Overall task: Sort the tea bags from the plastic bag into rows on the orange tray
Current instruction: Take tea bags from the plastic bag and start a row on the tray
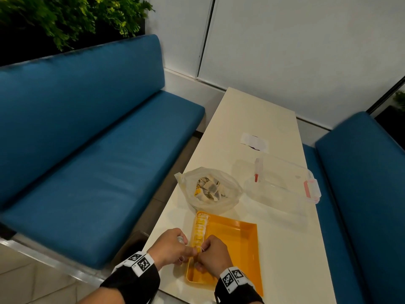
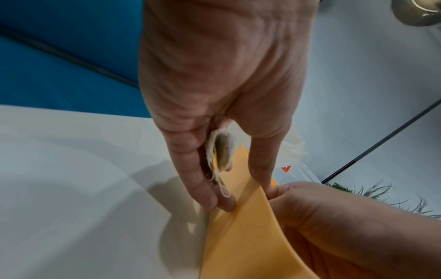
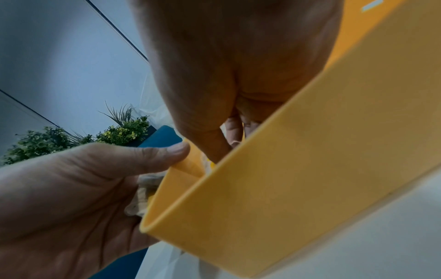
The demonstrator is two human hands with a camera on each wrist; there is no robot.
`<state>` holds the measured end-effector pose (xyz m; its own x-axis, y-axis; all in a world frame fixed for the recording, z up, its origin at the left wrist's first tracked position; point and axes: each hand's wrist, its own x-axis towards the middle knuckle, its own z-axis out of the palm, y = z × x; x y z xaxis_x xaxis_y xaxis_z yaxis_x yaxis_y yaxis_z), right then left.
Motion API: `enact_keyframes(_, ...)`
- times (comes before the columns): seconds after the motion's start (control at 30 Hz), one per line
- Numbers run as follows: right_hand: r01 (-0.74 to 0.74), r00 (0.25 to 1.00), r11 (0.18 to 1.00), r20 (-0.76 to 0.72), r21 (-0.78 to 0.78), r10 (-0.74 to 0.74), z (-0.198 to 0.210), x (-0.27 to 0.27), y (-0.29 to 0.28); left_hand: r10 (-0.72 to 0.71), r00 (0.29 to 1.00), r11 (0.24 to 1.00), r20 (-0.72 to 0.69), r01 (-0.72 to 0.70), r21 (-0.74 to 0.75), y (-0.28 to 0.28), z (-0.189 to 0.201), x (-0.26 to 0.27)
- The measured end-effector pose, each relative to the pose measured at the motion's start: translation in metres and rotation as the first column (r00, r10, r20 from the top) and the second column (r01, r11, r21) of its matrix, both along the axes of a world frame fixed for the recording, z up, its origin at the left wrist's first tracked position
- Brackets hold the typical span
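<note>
The orange tray (image 1: pixel 237 242) lies at the table's near edge, with a row of tea bags (image 1: pixel 199 229) with yellow tags along its left wall. My left hand (image 1: pixel 175 245) is at that wall's near end; its curled fingers hold a small bunch of tea bags (image 2: pixel 223 149), and the thumb touches the tray rim (image 2: pixel 243 236). My right hand (image 1: pixel 213 255) reaches into the tray from the near side and pinches a yellow-tagged tea bag (image 1: pixel 198 250) at the near end of the row. The open plastic bag (image 1: pixel 210 189) with several tea bags sits just beyond the tray.
A clear lidded box (image 1: pixel 282 178) with pink clips stands right of the plastic bag, and a white paper (image 1: pixel 254 140) lies farther back. Blue benches (image 1: pixel 98 161) flank the narrow white table (image 1: pixel 285 238). The table's left edge runs close to my left hand.
</note>
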<state>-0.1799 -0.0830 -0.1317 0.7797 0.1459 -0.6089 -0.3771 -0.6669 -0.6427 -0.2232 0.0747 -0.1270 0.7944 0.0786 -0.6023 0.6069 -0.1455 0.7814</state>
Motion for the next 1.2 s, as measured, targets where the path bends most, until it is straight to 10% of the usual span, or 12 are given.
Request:
enact_keyframes(0.53, -0.091, 0.993, 0.996, 0.073, -0.021, 0.093, 0.021, 0.01, -0.017, 0.06, 0.998, 0.994, -0.015, -0.061, -0.09, 0.007, 0.025, 0.002)
enact_keyframes(0.77, -0.105, 0.953, 0.979, 0.299, 0.175, 0.048, 0.078, 0.016, -0.024, 0.298, 0.953, 0.785, -0.057, -0.278, -0.554, 0.007, 0.061, 0.01)
enact_keyframes(1.2, 0.061, 0.981, 0.933, 0.153, 0.356, -0.122, 0.093, 0.016, -0.016, 0.341, 0.94, 0.583, -0.009, -0.219, -0.782, -0.032, 0.074, 0.022)
